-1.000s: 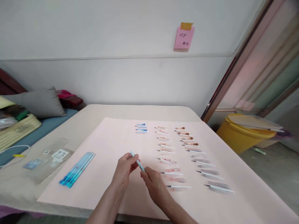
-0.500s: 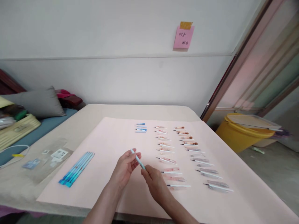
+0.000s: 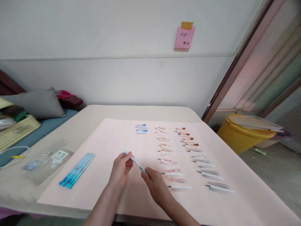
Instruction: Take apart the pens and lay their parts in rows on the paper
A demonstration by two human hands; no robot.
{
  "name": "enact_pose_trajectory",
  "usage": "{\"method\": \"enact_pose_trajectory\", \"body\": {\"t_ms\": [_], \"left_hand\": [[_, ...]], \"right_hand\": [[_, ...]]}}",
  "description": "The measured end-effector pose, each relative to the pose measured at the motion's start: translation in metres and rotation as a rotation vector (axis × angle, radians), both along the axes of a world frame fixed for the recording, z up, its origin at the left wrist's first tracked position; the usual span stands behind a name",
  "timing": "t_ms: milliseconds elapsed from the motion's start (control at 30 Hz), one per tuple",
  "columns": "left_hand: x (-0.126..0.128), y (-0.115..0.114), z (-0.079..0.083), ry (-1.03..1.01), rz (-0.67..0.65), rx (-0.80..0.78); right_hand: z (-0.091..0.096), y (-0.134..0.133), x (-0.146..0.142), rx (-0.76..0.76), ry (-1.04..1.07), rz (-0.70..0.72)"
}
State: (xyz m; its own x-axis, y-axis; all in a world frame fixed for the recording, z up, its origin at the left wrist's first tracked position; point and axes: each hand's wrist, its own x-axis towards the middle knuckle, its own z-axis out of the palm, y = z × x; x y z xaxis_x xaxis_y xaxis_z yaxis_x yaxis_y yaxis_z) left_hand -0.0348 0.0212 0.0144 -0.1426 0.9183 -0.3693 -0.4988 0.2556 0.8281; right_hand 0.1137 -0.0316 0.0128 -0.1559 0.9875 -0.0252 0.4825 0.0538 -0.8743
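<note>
Both my hands hold one light blue pen [image 3: 135, 162] above a pale pink sheet [image 3: 105, 141]. My left hand [image 3: 119, 171] pinches its far end, my right hand [image 3: 154, 183] grips its near end. The pen slants from upper left to lower right between them. To the left on the sheet lies a bundle of several blue pens [image 3: 77, 170]. Beyond my hands are rows of taken-apart pen pieces: a few blue ones [image 3: 142, 128], a pinkish column [image 3: 166, 147] and a brown-to-grey column [image 3: 199, 158].
The sheet covers a beige table [image 3: 98, 111] set against a white wall with a pink sticky note [image 3: 184, 37]. Clear plastic packaging [image 3: 50, 157] lies at the table's left. A grey cushion [image 3: 35, 103] sits far left, a yellow tub [image 3: 244, 133] on the floor at right.
My left hand has slid leftwards and the pen has lengthened between the hands; my right hand has stayed almost still.
</note>
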Motion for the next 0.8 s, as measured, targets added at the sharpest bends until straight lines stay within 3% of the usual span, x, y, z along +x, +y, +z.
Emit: {"method": "enact_pose_trajectory", "body": {"t_ms": [233,400,600,800], "left_hand": [[-0.016,0.012,-0.003,-0.132,0.203,-0.079],[-0.001,0.003,-0.004,-0.153,0.071,-0.078],[0.018,-0.009,-0.011,-0.145,-0.053,-0.024],[-0.002,0.004,-0.005,-0.176,0.143,-0.099]], "right_hand": [[-0.001,0.004,0.005,-0.078,0.174,-0.044],[-0.008,0.008,0.005,-0.131,0.354,-0.154],[-0.003,0.008,0.006,-0.106,0.359,-0.193],[0.006,0.008,0.015,-0.112,0.462,-0.235]]}}
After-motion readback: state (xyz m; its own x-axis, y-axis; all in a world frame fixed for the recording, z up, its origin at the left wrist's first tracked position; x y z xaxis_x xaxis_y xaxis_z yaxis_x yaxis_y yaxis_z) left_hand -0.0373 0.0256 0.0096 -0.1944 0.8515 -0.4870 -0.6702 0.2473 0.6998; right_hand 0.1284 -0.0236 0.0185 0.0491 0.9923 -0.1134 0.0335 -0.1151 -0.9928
